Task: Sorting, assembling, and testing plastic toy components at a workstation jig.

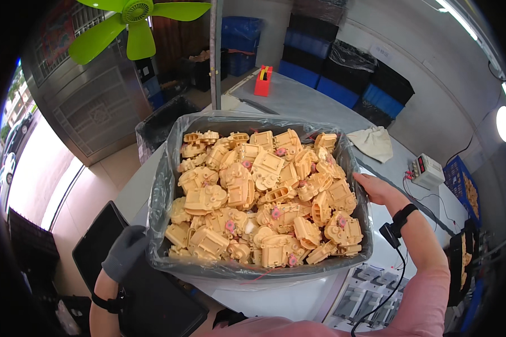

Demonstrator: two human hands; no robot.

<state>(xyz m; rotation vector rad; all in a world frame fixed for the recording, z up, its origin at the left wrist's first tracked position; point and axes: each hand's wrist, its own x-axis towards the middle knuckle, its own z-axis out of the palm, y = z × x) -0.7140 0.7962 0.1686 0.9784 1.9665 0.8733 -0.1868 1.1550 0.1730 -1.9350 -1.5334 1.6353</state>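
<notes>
Here I am with both hands on the lined black bin [365,233], right in front of my body, and it's heaped with tan plastic housings [267,168]! My left grip [125,254], in a grey glove, clasps the bin's near left corner, fingers curled in against the edge with their tips out of sight. Over on the other side, my bare right grip [376,189] clasps the right rim, fingers on the liner-covered lip. Clear plastic film wraps the walls all round, and among the housings a few pinkish-red round bits show. Whether the bin's base bears on the grey counter [309,104] or hangs in my hold, I can't tell. Beyond the far rim on that counter stands a red-and-yellow object [263,82]; just past the far right corner lies a crumpled off-white cloth [373,144]. Further right, a small white power supply [428,172] trails thin leads, with a blue crate [464,188] of more tan pieces near it. Below my right forearm, metal fixtures [368,292] sit in a row, and a cabled black wristband [402,218] rings that wrist. Up at the far left, a bright green fan [137,10] spreads its blades!
</notes>
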